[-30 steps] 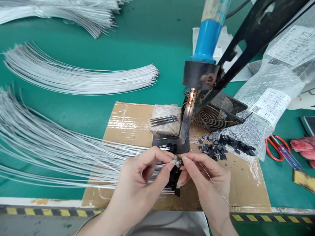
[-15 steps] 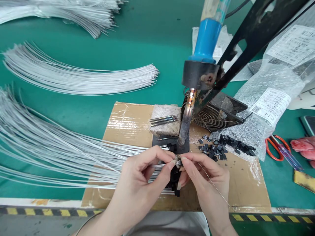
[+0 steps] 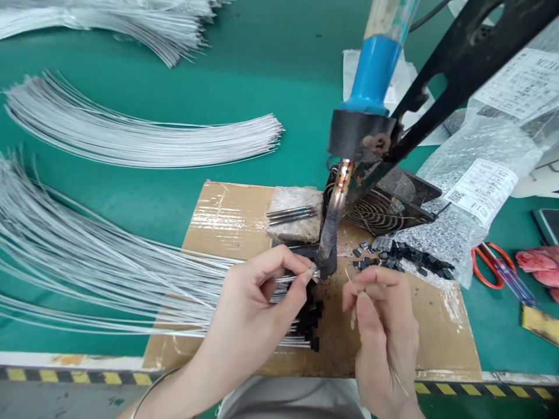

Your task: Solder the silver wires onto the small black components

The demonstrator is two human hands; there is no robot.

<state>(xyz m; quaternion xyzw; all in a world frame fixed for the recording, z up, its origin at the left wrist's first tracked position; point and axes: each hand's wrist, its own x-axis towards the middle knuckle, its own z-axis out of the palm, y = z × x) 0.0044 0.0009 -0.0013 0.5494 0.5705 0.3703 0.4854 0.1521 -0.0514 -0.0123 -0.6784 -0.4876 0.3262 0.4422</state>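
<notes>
Green bench top (image 3: pixel 283 78) surrounds a cardboard sheet (image 3: pixel 227 215). Thumb and forefinger of the left hand (image 3: pixel 255 308) pinch a small piece (image 3: pixel 317 274) near the tip of the soldering iron (image 3: pixel 344 174). Well apart from it, the right hand (image 3: pixel 386 326) grasps a thin wire (image 3: pixel 348 276). White wires (image 3: pixel 152 256) spread leftward; black parts (image 3: pixel 406 256) lie beyond the right hand.

Cardboard sheet (image 3: pixel 227 215) at table's (image 3: pixel 288 81) near edge looks glossy, film-covered. Soldering iron (image 3: pixel 354 134): smooth blue plastic grip (image 3: pixel 374 73), heat-stained metal barrel (image 3: pixel 337 198). Wires (image 3: pixel 187 265): smooth, plastic-looking.
</notes>
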